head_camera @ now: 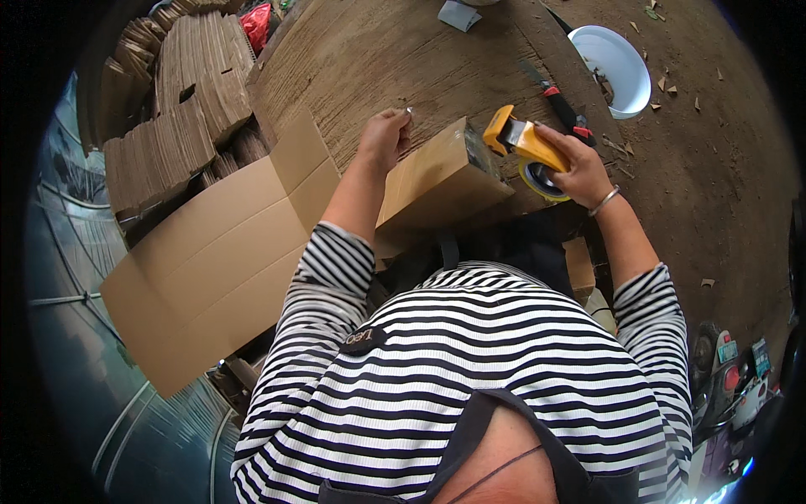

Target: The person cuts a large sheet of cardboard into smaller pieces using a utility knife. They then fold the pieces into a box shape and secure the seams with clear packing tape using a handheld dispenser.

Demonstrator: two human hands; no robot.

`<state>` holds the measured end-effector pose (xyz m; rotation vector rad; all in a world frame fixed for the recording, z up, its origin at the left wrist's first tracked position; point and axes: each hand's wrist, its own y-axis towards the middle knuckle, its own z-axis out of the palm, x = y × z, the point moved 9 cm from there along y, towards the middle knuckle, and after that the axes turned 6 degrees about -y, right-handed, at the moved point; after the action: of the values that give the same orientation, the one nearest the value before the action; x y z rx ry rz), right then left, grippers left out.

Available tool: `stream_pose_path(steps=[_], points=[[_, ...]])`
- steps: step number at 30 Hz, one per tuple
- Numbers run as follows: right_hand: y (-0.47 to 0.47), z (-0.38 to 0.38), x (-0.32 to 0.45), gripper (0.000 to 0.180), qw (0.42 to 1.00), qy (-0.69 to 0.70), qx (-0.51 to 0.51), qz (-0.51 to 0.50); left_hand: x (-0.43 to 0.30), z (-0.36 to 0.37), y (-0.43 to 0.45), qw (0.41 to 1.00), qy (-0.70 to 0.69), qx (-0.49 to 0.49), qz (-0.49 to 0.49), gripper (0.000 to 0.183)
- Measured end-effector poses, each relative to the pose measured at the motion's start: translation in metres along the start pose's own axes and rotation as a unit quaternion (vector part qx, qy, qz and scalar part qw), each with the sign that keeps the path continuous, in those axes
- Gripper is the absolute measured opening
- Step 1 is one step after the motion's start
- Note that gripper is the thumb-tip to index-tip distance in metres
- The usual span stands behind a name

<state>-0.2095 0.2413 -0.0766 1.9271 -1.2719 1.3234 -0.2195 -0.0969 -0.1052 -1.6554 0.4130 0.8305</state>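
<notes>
My right hand [582, 170] grips a yellow tape dispenser [549, 148] with a roll of tape [540, 179] in it. The dispenser's head is just right of a cardboard box [428, 176], whose right end has shiny tape on it. My left hand [384, 140] is above the box's far left side, its fingers pinched on a small shiny scrap [409, 110]. The scrap is too small to name surely. Left of my left forearm lies a large creased cardboard sheet [220, 271], with raised flaps at its far end.
Stacks of flattened cardboard [170, 145] stand at the left. A knife with a black and red handle [560, 110] lies on the wooden tabletop [352, 69], beyond the dispenser. Past the table's right edge is a white bucket [620, 69]; scooters [730, 384] stand lower right.
</notes>
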Motion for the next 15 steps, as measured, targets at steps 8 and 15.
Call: stream_pose_path(steps=[8, 15], points=[[0.027, 0.056, -0.06, 0.068, 0.969, 0.125, 0.13, 0.166, 0.052, -0.031, 0.038, 0.942, 0.329, -0.07, 0.008, 0.027], [0.027, 0.066, -0.07, 0.068, 0.985, 0.066, 0.107, 0.118, 0.044, -0.035, 0.006, 0.759, 0.615, -0.208, 0.05, 0.061]])
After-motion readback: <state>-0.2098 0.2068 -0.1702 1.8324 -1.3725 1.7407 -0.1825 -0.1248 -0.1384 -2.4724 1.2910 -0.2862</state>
